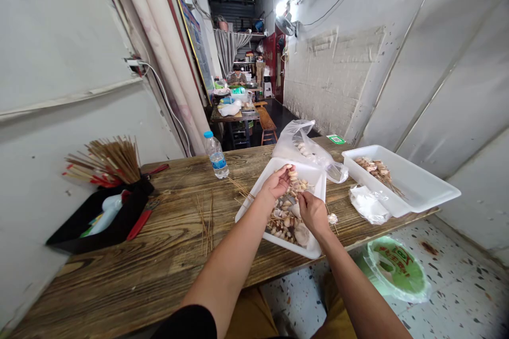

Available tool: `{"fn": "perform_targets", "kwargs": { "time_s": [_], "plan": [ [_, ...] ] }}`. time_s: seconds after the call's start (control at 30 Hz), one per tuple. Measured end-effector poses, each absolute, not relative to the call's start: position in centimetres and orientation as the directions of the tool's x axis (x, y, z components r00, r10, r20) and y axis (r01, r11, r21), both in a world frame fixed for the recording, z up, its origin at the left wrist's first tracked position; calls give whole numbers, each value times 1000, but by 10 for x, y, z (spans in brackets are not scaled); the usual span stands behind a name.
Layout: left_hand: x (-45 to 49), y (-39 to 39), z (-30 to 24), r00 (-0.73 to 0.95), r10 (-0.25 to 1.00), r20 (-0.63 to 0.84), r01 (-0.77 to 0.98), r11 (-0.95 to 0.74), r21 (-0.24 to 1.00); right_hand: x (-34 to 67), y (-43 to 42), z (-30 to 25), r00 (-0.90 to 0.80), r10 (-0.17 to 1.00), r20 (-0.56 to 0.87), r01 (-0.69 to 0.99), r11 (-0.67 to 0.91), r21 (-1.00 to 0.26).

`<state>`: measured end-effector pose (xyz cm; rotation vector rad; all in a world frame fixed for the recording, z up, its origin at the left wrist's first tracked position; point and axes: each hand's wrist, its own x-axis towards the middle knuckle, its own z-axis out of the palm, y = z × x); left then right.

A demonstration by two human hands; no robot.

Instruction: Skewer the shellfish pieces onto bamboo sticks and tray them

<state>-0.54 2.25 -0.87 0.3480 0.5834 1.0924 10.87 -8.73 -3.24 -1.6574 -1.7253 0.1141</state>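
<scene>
Over a white plastic tray (pixel 317 248), both my hands are closed around a small skewer. My left hand (pixel 276 183) pinches a pale food piece at the top end, with several threaded pale pieces (pixel 293 175) just below its fingertips. My right hand (pixel 313 213) is closed lower down, apparently on the skewer's stick, which is mostly hidden by the fingers. Loose pale pieces (pixel 284 214), possibly garlic cloves or cut mushrooms, fill the tray beneath. Some bare sticks (pixel 240 186) rest across its left rim.
Loose bamboo sticks (pixel 207 222) and a water bottle (pixel 217 156) are on the wooden table (pixel 167 254). A black box (pixel 99 217) stands left. Behind is a plastic bag (pixel 298 143); right, a second tray (pixel 413 180) holds filled skewers (pixel 376 169). A lined bin (pixel 393 270) stands below.
</scene>
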Motion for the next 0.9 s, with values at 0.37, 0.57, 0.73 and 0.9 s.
{"fn": "perform_targets", "kwargs": {
  "time_s": [0.37,0.57,0.73,0.9],
  "plan": [
    [-4,23,-10,343,901,-267,-732,434,525,109,-89,-32,100,894,437,825,172,-539],
    [-4,23,-9,336,901,-276,-733,434,524,108,-88,-33,90,895,437,831,174,-528],
    [-4,23,-9,334,904,-266,-734,427,528,109,-87,-35,88,890,448,832,182,-525],
    [-4,22,-10,332,906,-264,-730,424,536,109,-87,-35,84,892,445,830,185,-527]
  ]
}}
